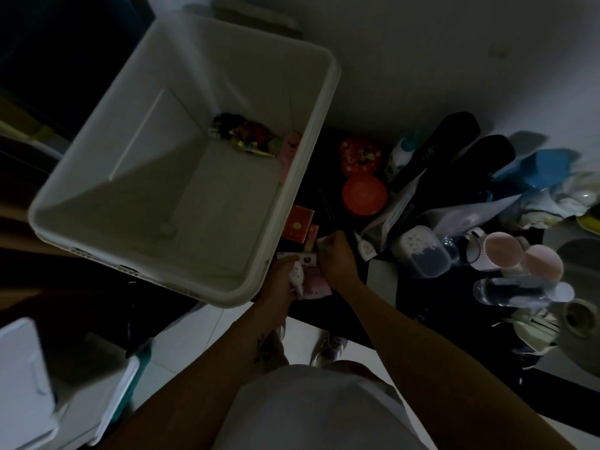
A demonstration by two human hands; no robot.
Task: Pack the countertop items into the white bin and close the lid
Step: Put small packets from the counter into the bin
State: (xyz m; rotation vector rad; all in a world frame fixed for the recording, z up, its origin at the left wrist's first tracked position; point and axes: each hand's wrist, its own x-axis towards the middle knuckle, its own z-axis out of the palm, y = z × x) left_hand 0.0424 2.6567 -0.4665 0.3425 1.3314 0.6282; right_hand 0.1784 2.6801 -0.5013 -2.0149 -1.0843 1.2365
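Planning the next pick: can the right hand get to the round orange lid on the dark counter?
Probably yes. The round orange lid lies uncovered just beyond the right hand, nothing between. But that hand already pinches a small white item.

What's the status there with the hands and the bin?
Left hand clutching small white and pink items. Right hand gripping something small. White bin open, nearly empty. Countertop crowded.

Dim, blurred view, partly hidden items

The small items (300, 276) gripped under both hands are obscured; at 8 o'clock the white lid (26, 384) is cut by the edge.
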